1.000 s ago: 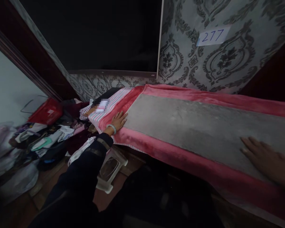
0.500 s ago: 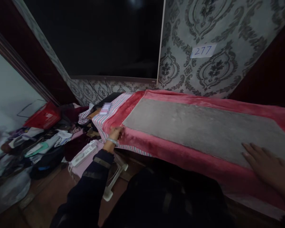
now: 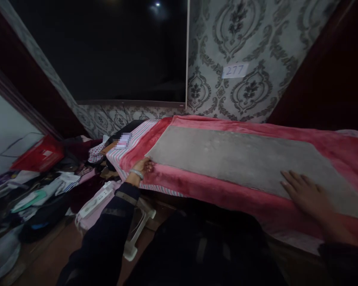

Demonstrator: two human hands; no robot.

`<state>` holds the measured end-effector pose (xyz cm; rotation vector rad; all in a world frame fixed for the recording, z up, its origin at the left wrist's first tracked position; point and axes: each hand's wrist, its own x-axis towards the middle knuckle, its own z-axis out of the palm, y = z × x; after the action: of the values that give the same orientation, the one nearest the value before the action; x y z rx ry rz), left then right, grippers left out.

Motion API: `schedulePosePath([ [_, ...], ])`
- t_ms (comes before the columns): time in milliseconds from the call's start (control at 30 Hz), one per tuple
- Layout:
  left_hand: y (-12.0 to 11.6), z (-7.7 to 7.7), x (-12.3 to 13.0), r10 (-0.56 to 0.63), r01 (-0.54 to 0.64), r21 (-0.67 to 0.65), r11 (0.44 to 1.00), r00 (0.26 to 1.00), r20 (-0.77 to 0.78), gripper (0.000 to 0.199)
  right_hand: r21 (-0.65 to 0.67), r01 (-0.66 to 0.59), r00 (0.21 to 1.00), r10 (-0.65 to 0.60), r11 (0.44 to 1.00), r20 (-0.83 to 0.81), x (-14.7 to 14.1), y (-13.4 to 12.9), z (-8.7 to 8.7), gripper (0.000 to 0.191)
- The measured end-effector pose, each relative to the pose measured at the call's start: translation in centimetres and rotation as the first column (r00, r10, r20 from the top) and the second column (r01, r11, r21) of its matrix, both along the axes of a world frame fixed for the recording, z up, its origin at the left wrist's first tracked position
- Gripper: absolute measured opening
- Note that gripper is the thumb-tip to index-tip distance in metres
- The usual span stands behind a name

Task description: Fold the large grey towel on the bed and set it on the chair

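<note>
A long grey cloth (image 3: 214, 155) lies flat over a red plush blanket (image 3: 193, 180) on a waist-high surface. My left hand (image 3: 143, 165), with a bracelet at the wrist, is closed with curled fingers at the grey cloth's near left corner. The fold between those fingers is partly hidden. Toward the right, my right hand (image 3: 308, 194) rests open, palm down and fingers spread, on the near edge of the grey cloth. Striped fabric (image 3: 143, 131) shows beneath the red blanket at its left end.
A large dark television (image 3: 107, 51) hangs above the surface. A power strip (image 3: 97, 198) sits low by my left arm, near a white stand (image 3: 140, 234). Piled clothes (image 3: 53, 194) and a red basket (image 3: 37, 153) are at left. A paper marked 277 (image 3: 235, 70) is on the wall.
The view has turned a little to the right, so everything sits further left. My left hand stays at the cloth's corner, and my right hand remains flat on the cloth.
</note>
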<state>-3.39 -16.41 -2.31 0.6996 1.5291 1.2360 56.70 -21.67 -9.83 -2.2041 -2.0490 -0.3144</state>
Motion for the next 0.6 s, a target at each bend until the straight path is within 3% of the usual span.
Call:
schedulePosePath([
  [133,1.5,0.7,0.2,0.026,-0.028,-0.006,1.000,0.987,-0.160,0.027,-0.005,0.043,0.997,-0.044,0.999,-0.060,-1.1,-0.1,1.1,0.067],
  [233,2.6,0.8,0.2,0.050,-0.053,0.000,0.999,0.950,-0.308,0.028,0.019,0.055,0.997,-0.054,0.998,-0.061,-1.1,0.2,0.9,0.063],
  [433,4.0,0.2,-0.5,0.100,-0.098,0.035,0.995,0.808,-0.581,0.033,0.072,0.041,0.998,-0.037,0.997,-0.054,-0.5,0.7,-0.1,0.061],
  [600,4.3,0.0,-1.2,0.119,-0.086,0.082,0.993,0.722,-0.682,0.030,0.068,0.061,0.996,-0.055,0.996,-0.075,-0.8,0.7,0.0,0.059],
])
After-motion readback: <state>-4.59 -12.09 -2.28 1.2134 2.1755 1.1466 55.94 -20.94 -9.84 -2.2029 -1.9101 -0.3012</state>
